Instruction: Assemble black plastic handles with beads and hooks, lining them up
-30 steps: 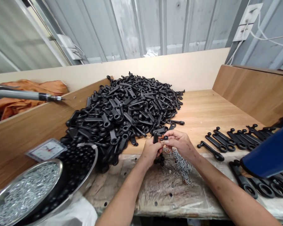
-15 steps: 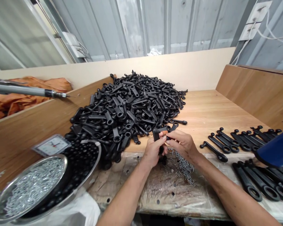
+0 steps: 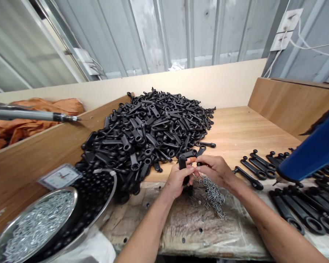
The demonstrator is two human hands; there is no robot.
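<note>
My left hand (image 3: 177,179) is closed round a black crank handle (image 3: 182,163) held upright, its lower part hidden by my fingers. An orange cover (image 3: 191,160) sits on one fingertip. Just to the right, my right hand (image 3: 215,168) pinches a small black knob (image 3: 199,164), mostly hidden by the fingers. The fingertips of both hands almost meet. Under my right hand, loose silver screws (image 3: 214,195) lie in a patch on the worn bench covering (image 3: 181,226).
A large heap of black crank handles (image 3: 153,128) rises behind my hands. At left stand a bowl of screws (image 3: 76,197) and a larger bowl of black knobs (image 3: 98,193), near a small clock (image 3: 60,176). Rows of handles (image 3: 309,212) lie right, beneath a blue cylinder (image 3: 312,146). A grey tool (image 3: 24,114) juts in.
The blue cylinder has come further into view, leftward over the rows of handles. My hands keep nearly the same place; the right fingers have shifted slightly away from the handle. The view tilts slightly.
</note>
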